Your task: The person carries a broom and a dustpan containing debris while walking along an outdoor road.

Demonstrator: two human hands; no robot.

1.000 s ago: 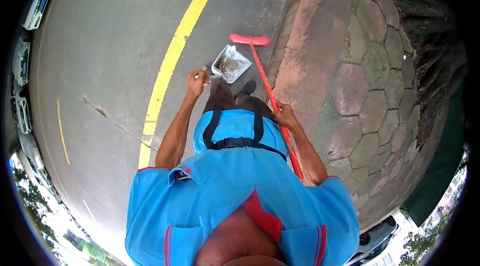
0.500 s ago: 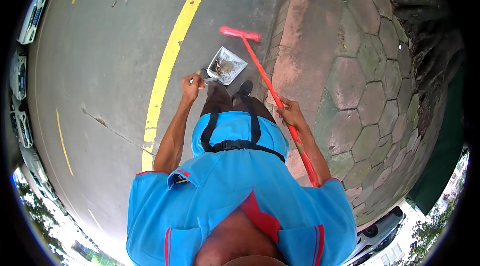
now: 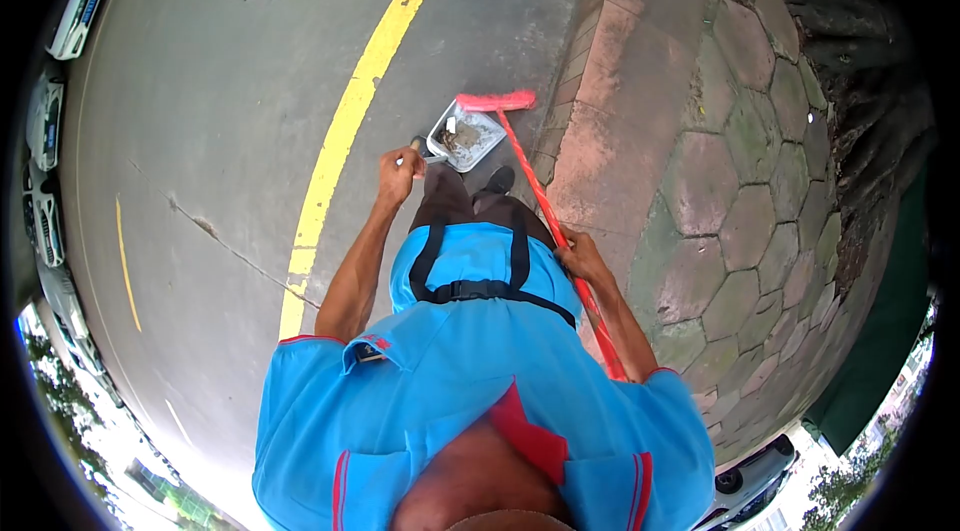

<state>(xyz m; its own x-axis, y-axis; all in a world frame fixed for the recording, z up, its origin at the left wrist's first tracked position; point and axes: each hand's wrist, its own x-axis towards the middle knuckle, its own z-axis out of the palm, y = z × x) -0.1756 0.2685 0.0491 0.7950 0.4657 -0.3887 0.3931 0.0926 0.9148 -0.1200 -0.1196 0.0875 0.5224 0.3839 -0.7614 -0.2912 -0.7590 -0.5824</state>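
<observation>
My left hand (image 3: 400,175) is closed around the handle of a white dustpan (image 3: 488,144), which is in front of my feet. A short tan-ended piece (image 3: 417,144) also pokes out by that hand; its kind is unclear. Dirt, leaf bits and a white scrap (image 3: 451,125) lie in the pan. My right hand (image 3: 582,256) grips the red shaft of a broom (image 3: 527,163), whose upper end runs along my right forearm. The broom's pink-red head (image 3: 497,102) is at the far rim of the dustpan; whether it touches the rim I cannot tell.
A yellow line (image 3: 350,116) runs along the asphalt to my left. On the right are a reddish kerb (image 3: 592,156) and hexagonal paving stones (image 3: 742,231). Parked cars (image 3: 47,221) line the far left, and another car (image 3: 745,481) stands behind me at right.
The broom head has come down towards me and right, from beyond the dustpan to its far rim. A white scrap now shows in the pan. The ground view has shifted slightly.
</observation>
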